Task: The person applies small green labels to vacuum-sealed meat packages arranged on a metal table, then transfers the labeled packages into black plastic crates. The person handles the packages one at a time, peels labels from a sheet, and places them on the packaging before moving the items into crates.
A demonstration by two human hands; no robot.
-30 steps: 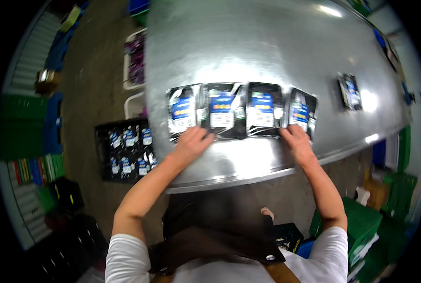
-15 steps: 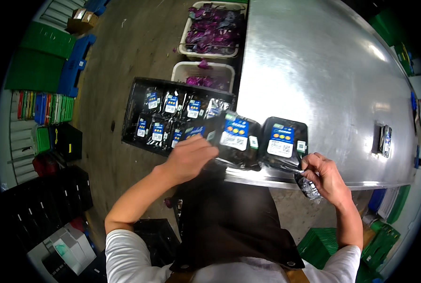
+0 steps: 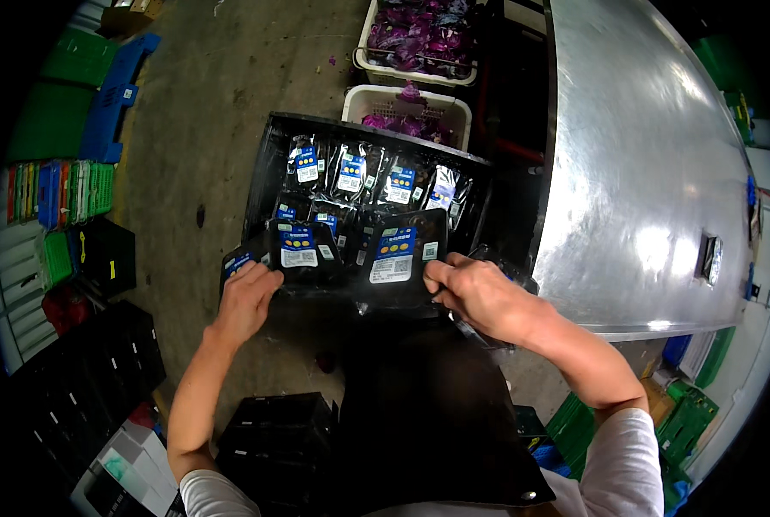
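Note:
A black crate (image 3: 273, 138) holds several film-wrapped black trays with blue-and-white labels. Over its near side, my left hand (image 3: 249, 297) is closed on the near edge of a wrapped tray (image 3: 297, 246), with part of another wrapped tray (image 3: 234, 258) beside its fingers. My right hand (image 3: 475, 289) pinches the right edge of a larger-looking wrapped tray (image 3: 398, 250), tilted up toward me. Dark wrapped packs (image 3: 523, 277) also show behind and under my right hand; whether it grips them is hidden. Inside the crate, a wrapped tray (image 3: 350, 172) lies in the far row.
Beyond the crate stand two white baskets (image 3: 359, 102) of purple leaves. At right is a steel table (image 3: 635, 172) with one small wrapped pack (image 3: 710, 260) on it. Black crates (image 3: 273, 439) stand on the floor at lower left, with green crates (image 3: 574, 431) at lower right.
Both hands and the wrapped trays have moved left, off the table's edge to over the crate. My right hand has crossed from the table corner to the crate's near right side.

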